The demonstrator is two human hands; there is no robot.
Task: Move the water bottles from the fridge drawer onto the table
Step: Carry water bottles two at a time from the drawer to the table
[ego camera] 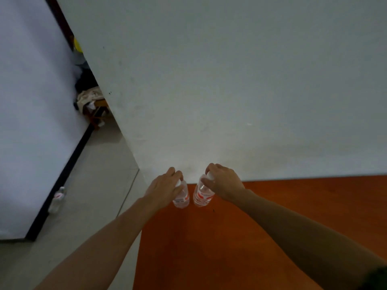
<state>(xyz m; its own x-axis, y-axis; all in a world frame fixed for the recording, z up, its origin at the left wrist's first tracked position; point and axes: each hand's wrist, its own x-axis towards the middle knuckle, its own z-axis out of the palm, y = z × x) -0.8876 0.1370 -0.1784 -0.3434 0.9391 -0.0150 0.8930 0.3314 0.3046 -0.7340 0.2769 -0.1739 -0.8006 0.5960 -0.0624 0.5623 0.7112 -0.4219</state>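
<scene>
Orange table (272, 216): two upright water bottles (181, 197), each hand's (165, 188) grip closed on one.

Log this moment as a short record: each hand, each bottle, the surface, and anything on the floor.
left hand: closed over the cap of the left bottle
right hand: closed over the cap of the right bottle
bottles: upright, side by side, apart, near the table's far left corner
table: orange-brown, against a white wall
floor bottle: a third one, standing by the dark baseboard at left
fridge drawer: not in view
</scene>
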